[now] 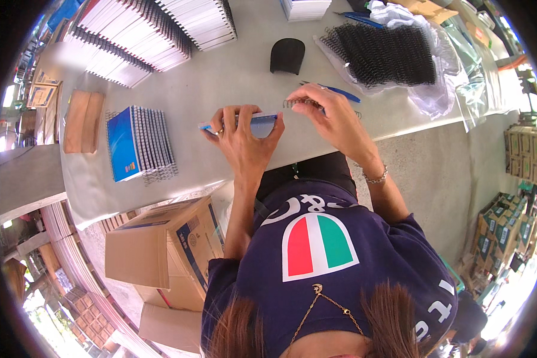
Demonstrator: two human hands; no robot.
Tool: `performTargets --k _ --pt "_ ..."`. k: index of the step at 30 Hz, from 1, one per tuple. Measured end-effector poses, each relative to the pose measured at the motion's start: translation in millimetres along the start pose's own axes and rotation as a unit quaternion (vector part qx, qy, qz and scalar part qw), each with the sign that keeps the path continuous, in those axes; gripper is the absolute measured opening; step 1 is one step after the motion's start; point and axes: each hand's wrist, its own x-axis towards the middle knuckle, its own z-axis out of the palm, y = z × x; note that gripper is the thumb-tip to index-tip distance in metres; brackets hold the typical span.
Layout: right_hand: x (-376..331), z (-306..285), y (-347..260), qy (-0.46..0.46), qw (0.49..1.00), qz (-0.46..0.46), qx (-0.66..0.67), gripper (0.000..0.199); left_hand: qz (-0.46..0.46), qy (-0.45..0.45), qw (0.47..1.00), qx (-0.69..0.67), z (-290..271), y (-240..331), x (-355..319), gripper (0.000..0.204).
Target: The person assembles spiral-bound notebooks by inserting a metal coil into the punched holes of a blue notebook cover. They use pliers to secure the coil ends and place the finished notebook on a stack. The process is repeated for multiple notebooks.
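Note:
My left hand [243, 134] grips a small blue-covered notebook [262, 124], standing on edge on the table, its fingers over the top and the thumb at the right end. Just right of the notebook, my right hand [325, 113] pinches a dark spiral binding coil [291, 103] between thumb and fingers. The coil's tip is close to the notebook's upper right corner; whether they touch I cannot tell. Behind my right hand lie blue-handled pliers [343, 93], partly hidden by it. A black curved piece [287, 56] rests on the table beyond both hands.
A stack of blue spiral notebooks [123, 143] stands at left beside a brown block [85, 122]. Tall rows of bound books [131, 36] fill the back left. Many black coils [388, 53] lie on white plastic at the back right. An open cardboard box [155, 244] sits below the table edge.

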Motion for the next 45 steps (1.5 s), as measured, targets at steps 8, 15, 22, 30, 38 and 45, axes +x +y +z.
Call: performTargets --k 8,15,22,30,38,45 --pt "7 9 1 0.003 0.995 -0.052 -0.085 0.015 -0.013 -0.016 1.000 -0.006 1 -2 -1 0.035" --pt "6 15 8 0.005 0.997 -0.067 -0.043 0.015 -0.021 -0.051 0.998 0.016 -4 -1 1 0.035" --pt "4 17 11 -0.025 0.998 -0.051 -0.015 0.013 -0.020 -0.083 0.996 0.019 -9 1 6 0.035" --pt "12 20 4 -0.013 0.985 -0.089 -0.146 0.014 -0.011 -0.137 0.990 -0.012 -31 -2 12 0.023" --pt "16 27 2 -0.014 0.975 -0.099 -0.196 0.018 -0.024 -0.126 0.992 0.012 -28 -1 10 0.022" --pt "15 34 3 -0.008 0.970 -0.100 -0.223 0.025 -0.033 -0.096 0.995 -0.007 -24 -2 5 0.019"
